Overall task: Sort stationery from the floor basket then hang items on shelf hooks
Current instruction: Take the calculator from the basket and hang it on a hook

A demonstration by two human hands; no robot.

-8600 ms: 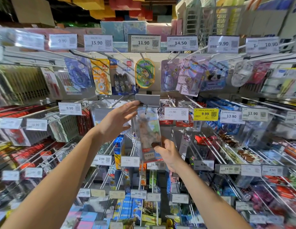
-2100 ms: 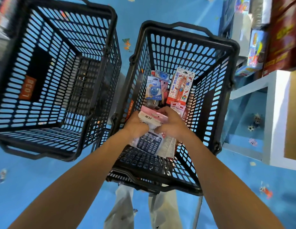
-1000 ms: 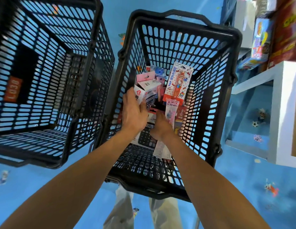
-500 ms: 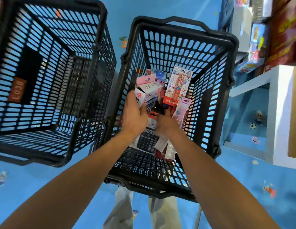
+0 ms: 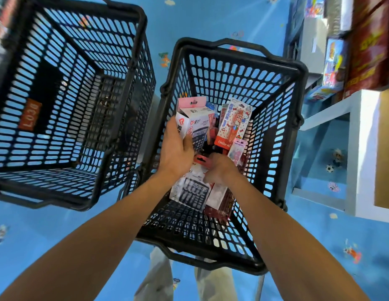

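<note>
Both my hands are down inside a black plastic floor basket (image 5: 282, 118) full of packaged stationery. My left hand (image 5: 176, 148) grips a white calculator box (image 5: 194, 123) with a pink hang tab, tilted upright. My right hand (image 5: 219, 169) is closed on the red hang tab of a carded pack (image 5: 217, 200) lying in the pile. A bagged calculator (image 5: 190, 192) lies under both wrists. A red and white Hello Kitty pen pack (image 5: 233, 124) leans against the far side, with a small pink pack (image 5: 238, 149) just beyond my right hand.
A second black basket (image 5: 65, 105) with an orange label stands to the left, nothing visible in it. White shelving (image 5: 361, 148) with boxed toys (image 5: 334, 64) rises on the right. The floor (image 5: 211, 16) is blue with printed figures. My trouser legs show below.
Since the oldest frame I have turned from the hook shelf down to the baskets. In the last second my left hand raised the calculator box and my right hand closed on the red-tabbed pack.
</note>
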